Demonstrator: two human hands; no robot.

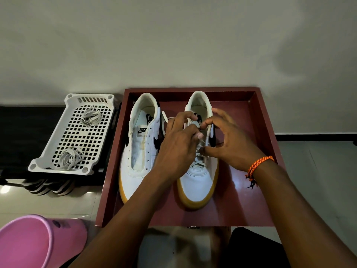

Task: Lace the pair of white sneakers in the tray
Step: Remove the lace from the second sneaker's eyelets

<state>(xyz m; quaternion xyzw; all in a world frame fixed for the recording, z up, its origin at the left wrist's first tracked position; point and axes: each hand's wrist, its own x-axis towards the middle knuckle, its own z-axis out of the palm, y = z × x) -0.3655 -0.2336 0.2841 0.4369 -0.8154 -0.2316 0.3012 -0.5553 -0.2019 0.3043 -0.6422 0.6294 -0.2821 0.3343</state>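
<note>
Two white sneakers with gum soles stand side by side in a dark red tray (264,120), toes toward me. The left sneaker (139,151) has bare eyelets and no lace. Over the right sneaker (199,182) both hands work at the upper eyelets. My left hand (179,140) pinches a white lace (165,120) whose loose end trails off between the shoes. My right hand (226,140) pinches the lace at the tongue with thumb and forefinger. Crossed lacing shows lower on that shoe; the upper part is hidden by my fingers.
A white perforated plastic basket (44,161) at the left holds two coiled white laces (90,117). A pink plastic tub (38,242) sits at the lower left. Striped sandals (48,187) lie under the basket's shelf. The wall runs close behind the tray.
</note>
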